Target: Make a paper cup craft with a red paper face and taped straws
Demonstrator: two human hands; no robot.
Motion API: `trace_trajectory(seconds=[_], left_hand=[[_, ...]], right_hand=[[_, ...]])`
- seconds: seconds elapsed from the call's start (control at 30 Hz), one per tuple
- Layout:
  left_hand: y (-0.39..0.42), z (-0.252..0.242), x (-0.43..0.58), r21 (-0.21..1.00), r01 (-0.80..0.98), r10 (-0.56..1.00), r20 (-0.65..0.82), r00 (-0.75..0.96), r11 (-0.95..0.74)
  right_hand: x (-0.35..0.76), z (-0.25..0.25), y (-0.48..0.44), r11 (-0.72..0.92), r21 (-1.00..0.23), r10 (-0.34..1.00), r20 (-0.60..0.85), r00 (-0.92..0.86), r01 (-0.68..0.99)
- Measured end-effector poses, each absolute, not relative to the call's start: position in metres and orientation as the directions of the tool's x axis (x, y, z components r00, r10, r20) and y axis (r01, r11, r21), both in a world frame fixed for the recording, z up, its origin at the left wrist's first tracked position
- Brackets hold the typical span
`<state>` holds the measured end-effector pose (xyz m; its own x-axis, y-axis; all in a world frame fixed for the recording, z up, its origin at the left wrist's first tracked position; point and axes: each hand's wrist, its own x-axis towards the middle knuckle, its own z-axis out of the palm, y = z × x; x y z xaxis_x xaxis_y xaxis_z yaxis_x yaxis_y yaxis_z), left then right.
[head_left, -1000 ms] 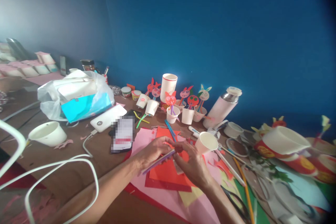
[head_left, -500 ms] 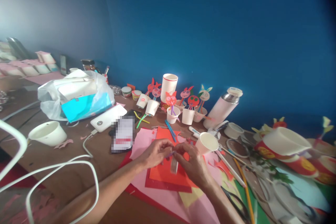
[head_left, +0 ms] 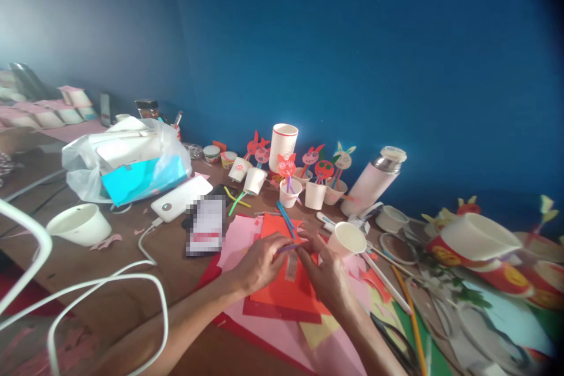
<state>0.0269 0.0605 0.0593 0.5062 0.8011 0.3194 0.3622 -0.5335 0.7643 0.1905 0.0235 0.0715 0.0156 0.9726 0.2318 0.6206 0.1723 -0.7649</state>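
The left hand (head_left: 259, 261) and right hand (head_left: 328, 279) both pinch a purple straw (head_left: 287, 247) above orange paper (head_left: 277, 296), apparently faceless, unlike the finished cup figures (head_left: 289, 188) beyond the fingertips.

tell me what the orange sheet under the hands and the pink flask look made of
Orange sheet: likely matte paper or thin card; it lies flat, dull, with straight cut edges. Pink flask: probably painted metal, smooth, judging by its shiny silver neck; cap material unclear.
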Motion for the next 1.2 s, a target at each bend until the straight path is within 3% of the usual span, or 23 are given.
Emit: trace_trajectory(seconds=[0.2,0.37,0.57,0.87,1.2], left_hand=[[0.064,0.059,0.025,0.865,0.305,0.865,0.245,0.438,-0.399],[0.065,0.064,0.025,0.948,0.211,0.878,0.119,0.463,-0.239],[0.063,0.069,0.026,0.949,0.177,0.877,0.155,0.455,-0.26],[0.063,0.067,0.025,0.952,0.16,0.865,0.158,0.477,-0.262],[0.065,0.066,0.025,0.99,0.092,0.874,0.053,0.484,-0.111]], right_hand=[[0.195,0.063,0.026,0.304,-0.66,0.929,0.367,-0.058,0.687],[0.194,0.061,0.025,0.285,-0.658,0.95,0.292,-0.113,0.697],[0.192,0.061,0.025,0.192,-0.681,0.978,0.195,-0.077,0.707],[0.193,0.071,0.023,0.285,-0.636,0.955,0.25,-0.158,0.717],[0.2,0.077,0.026,0.32,-0.72,0.947,0.219,-0.235,0.616]])
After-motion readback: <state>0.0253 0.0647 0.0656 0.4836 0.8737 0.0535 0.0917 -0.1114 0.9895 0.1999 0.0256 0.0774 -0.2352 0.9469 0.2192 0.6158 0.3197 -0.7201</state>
